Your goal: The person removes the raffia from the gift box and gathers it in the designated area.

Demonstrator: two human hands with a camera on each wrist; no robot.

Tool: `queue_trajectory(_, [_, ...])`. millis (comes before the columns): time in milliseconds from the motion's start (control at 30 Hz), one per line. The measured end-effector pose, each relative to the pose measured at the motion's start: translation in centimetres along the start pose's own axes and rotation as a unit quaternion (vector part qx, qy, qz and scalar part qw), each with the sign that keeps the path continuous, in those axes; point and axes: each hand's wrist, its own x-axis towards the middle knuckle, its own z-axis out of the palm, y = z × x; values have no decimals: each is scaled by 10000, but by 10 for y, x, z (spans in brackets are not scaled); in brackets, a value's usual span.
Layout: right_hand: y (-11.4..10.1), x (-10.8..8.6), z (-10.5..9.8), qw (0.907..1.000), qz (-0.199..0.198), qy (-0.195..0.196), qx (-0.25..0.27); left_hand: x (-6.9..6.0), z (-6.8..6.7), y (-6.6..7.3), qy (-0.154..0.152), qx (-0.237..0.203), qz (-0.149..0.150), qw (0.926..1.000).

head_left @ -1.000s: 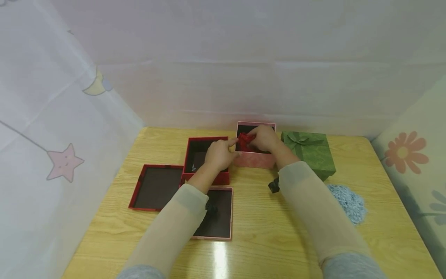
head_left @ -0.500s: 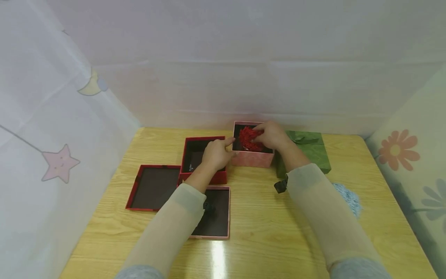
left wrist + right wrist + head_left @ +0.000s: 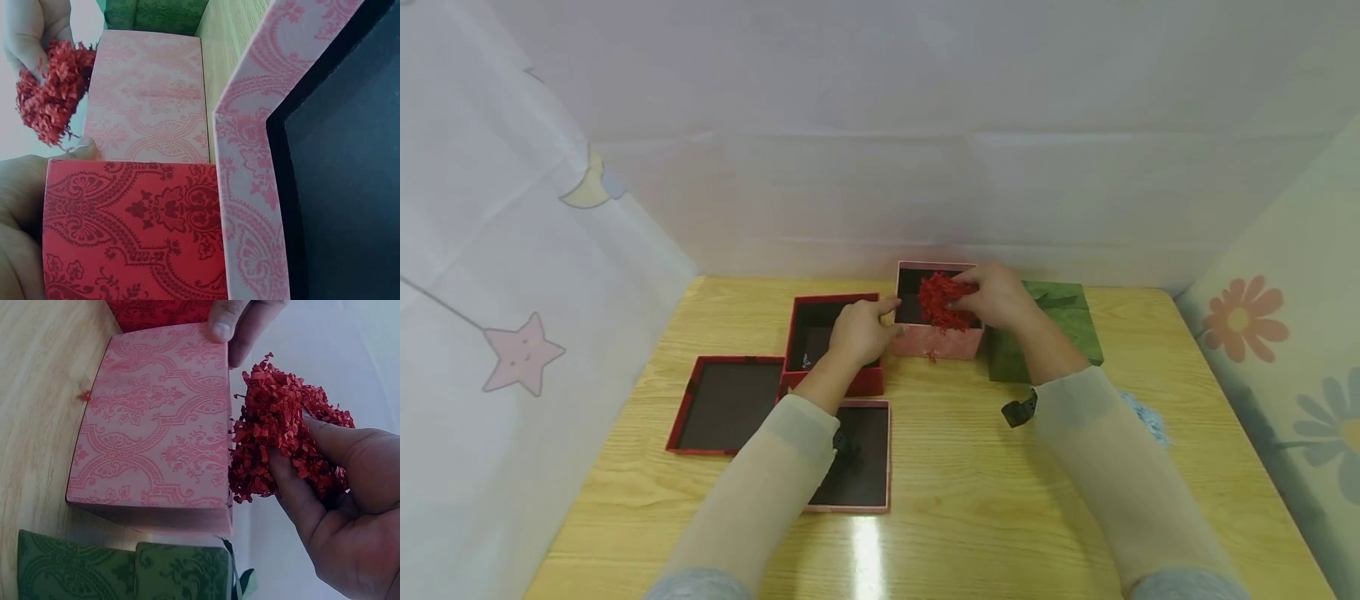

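Above the open pink patterned box point(image 3: 937, 342), my right hand point(image 3: 1002, 300) pinches a clump of red shredded crinkle paper point(image 3: 281, 428). The clump has come up past the box's rim, as the right wrist view shows. My left hand point(image 3: 861, 333) grips the pink box at its front left corner, its thumb point(image 3: 220, 331) on the front wall. Beneath that hand stands an open red patterned box point(image 3: 134, 231), with a small pale item on its dark floor. A small red shred lies on the wood just in front of the pink box.
A green box point(image 3: 1067, 325) with a ribbon bow stands right of the pink box. Light blue paper shreds point(image 3: 1146, 417) lie at the right, partly behind the right sleeve. A red lid point(image 3: 730, 404) and a pink lid point(image 3: 865, 454) lie upturned on the wooden table point(image 3: 970, 500).
My right hand has lifted the red crinkle paper out of the pink box, moving slightly right. A small shred has dropped in front of the box. My left hand stays at the pink box's corner.
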Motion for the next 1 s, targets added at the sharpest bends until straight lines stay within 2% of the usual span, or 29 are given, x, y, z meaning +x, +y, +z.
queue_trajectory(333, [-2, -26, -4, 9992, -258, 146, 266, 1, 0, -4, 9, -67, 166, 9998])
queue_trajectory(633, [3, -64, -6, 9992, 101, 117, 362, 0, -1, -2, 126, 135, 96, 9998])
queue_trajectory(1000, [21, -105, 5, 9983, 61, 376, 449, 3, -1, -6, 173, 141, 101, 9997])
